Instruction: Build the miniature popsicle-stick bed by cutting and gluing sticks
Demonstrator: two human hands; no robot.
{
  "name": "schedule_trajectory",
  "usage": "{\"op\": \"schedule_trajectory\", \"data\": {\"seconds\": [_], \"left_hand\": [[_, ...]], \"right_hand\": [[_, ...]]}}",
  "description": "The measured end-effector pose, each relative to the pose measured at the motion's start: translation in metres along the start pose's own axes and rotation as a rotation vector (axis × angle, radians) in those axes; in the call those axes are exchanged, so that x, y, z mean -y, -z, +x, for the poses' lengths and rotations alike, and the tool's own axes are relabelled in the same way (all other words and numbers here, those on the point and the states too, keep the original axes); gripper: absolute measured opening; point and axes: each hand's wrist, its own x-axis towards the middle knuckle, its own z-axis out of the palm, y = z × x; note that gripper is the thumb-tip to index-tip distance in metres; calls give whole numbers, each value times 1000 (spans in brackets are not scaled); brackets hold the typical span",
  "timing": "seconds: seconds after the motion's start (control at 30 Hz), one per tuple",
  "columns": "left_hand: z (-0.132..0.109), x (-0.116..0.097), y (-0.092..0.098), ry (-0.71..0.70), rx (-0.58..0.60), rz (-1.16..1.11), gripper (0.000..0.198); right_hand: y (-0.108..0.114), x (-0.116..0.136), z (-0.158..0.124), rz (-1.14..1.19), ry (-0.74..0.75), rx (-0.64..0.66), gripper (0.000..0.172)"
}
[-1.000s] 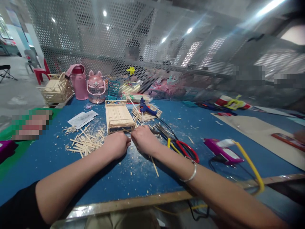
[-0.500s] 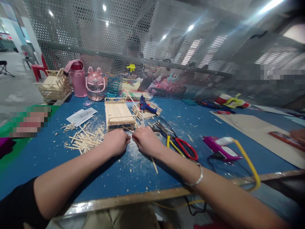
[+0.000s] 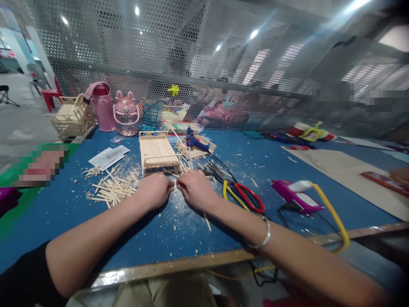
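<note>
My left hand [image 3: 156, 190] and my right hand [image 3: 195, 188] are close together on the blue table, fingers curled into pinches. A small whitish piece, perhaps paper [image 3: 175, 185], shows in the gap between them; whatever the fingertips grip is hidden. Just beyond my left hand stands a miniature bed made of thin wooden sticks [image 3: 160, 150]. Behind my right hand a blue glue gun [image 3: 195, 140] rests by another small stick frame [image 3: 181, 149]. Loose cut sticks [image 3: 113, 187] lie in a heap left of my left hand.
Pliers with red and yellow handles [image 3: 251, 198] lie right of my right hand, near a purple device with a yellow cord [image 3: 298, 198]. Printed paper slips [image 3: 108, 157], a pink bottle [image 3: 104, 108] and a pink-lidded jug [image 3: 127, 115] are at left. Another person's hand [image 3: 399, 175] is far right.
Both hands hold nearly the same place and pinched pose. The view has shifted very slightly; nothing on the table has visibly moved.
</note>
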Motion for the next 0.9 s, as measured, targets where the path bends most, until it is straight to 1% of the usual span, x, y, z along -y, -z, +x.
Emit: {"op": "schedule_trajectory", "data": {"seconds": [0.1, 0.27, 0.4, 0.53, 0.67, 0.9], "left_hand": [[0, 0, -1, 5, -9, -24, 26], [0, -1, -3, 66, -26, -48, 23], [-1, -1, -1, 50, -8, -40, 22], [-1, 0, 3, 17, 14, -25, 24], [0, 1, 4, 20, 27, -17, 25], [0, 0, 2, 25, 21, -20, 24]], "right_hand": [[2, 3, -2, -15, -3, -6, 18], [3, 1, 2, -36, -10, 6, 17], [2, -3, 1, -20, 17, 10, 18], [3, -2, 6, -61, 60, 1, 18], [5, 1, 13, -87, 44, 11, 19], [8, 2, 4, -145, 98, 21, 19]]}}
